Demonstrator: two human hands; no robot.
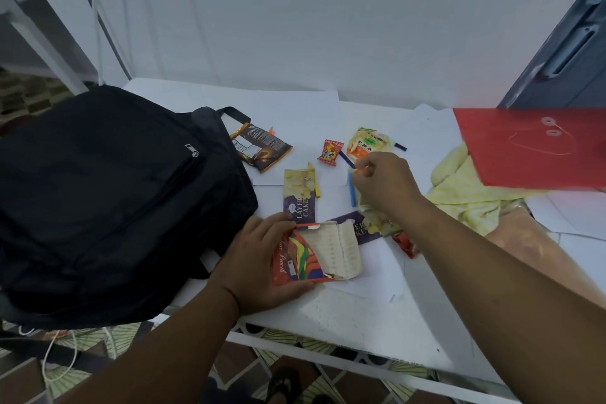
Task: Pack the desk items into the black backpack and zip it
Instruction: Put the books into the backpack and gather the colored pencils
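The black backpack [108, 193] lies zipped on the left of the white desk [377, 315]. My left hand [259, 262] holds an open colour pencil box [314, 252] just right of the bag. My right hand [383, 184] pinches a small orange pencil [360, 170] above a blue pencil [352, 188]. Scattered between them are two purple layer cake packs [300, 195] [360, 228], a brown snack packet [262, 146], a small red candy packet [329, 152] and a yellow snack bag [369, 141].
A red string-tie envelope [531, 147] lies at the right over a yellow cloth [459, 187]. White paper sheets [295, 102] cover the desk. A wall stands behind and a dark door [567, 52] is at the far right. Patterned floor shows below the desk edge.
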